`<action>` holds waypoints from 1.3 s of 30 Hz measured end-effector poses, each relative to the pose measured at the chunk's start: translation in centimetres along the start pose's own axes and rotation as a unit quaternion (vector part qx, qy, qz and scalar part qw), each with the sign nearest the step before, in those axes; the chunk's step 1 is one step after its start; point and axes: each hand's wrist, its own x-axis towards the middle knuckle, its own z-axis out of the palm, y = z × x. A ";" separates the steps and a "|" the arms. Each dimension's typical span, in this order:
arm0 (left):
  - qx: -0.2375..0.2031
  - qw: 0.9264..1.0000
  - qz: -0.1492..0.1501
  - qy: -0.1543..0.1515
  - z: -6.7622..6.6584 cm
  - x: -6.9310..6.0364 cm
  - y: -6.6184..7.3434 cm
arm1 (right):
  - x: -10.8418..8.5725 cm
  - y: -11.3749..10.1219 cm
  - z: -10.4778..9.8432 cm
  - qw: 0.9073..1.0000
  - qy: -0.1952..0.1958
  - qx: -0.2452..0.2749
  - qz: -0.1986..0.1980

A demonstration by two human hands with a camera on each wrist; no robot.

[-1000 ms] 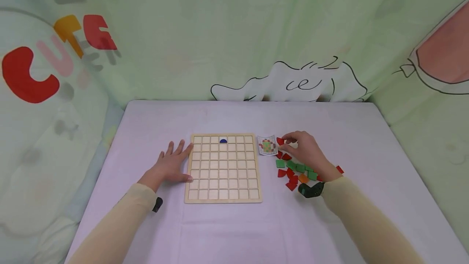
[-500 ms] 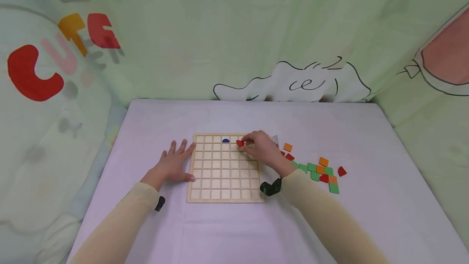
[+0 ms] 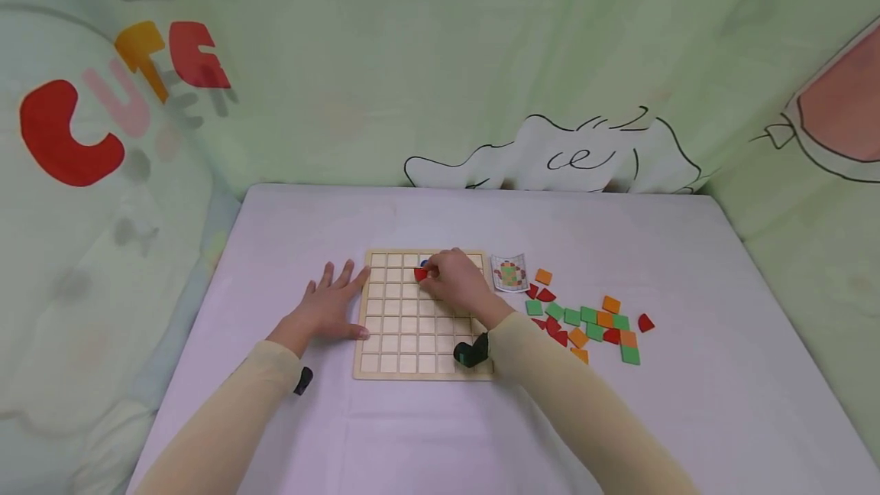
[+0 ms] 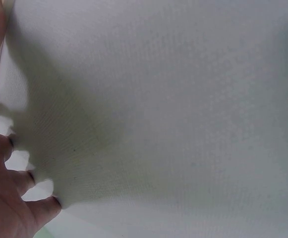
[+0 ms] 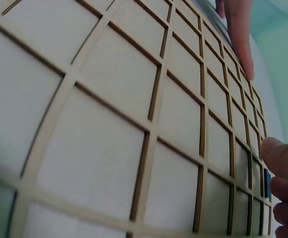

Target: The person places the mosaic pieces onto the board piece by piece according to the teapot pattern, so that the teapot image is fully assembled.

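Note:
A wooden grid board [image 3: 415, 376] lies on the table. My left hand [image 3: 325, 310] rests with spread fingers against its left edge; the left wrist view shows this hand [image 4: 10, 193] at the lower left. My right hand [image 3: 457, 281] pinches a red piece [image 3: 420, 274] over the upper middle of the board. Just beyond it, a blue piece [image 3: 423, 263] sits in the top row, partly covered by my fingers. In the right wrist view the right hand [image 5: 286, 173] is at the right edge beside the blue piece [image 5: 267, 183], and the red piece is hidden.
A small patterned card [image 3: 509, 273] lies right of the board. Beyond it are scattered red, green [image 3: 534, 308] and orange [image 3: 544, 276] pieces. A curtain with printed letters and drawings stands behind the table.
My right hand has carried the red piece left from the scattered pieces to the board, near the blue piece. The left hand has stayed at the board's left edge.

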 end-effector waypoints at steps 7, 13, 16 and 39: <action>0.005 1.000 -0.001 0.003 0.2 0.2 0.0 | 0.6 -1.4 0.5 0.999 -0.006 -0.032 0.001; 0.002 1.000 -0.003 0.001 0.1 0.2 0.1 | 0.8 -2.0 0.5 0.998 0.000 -0.068 0.005; 0.003 1.000 -0.007 0.002 0.1 0.1 0.3 | 0.8 -2.2 0.5 0.997 0.000 -0.083 0.007; 0.002 1.000 -0.011 0.004 -0.1 -0.1 0.2 | 1.0 -3.0 1.2 0.993 -0.011 -0.109 0.048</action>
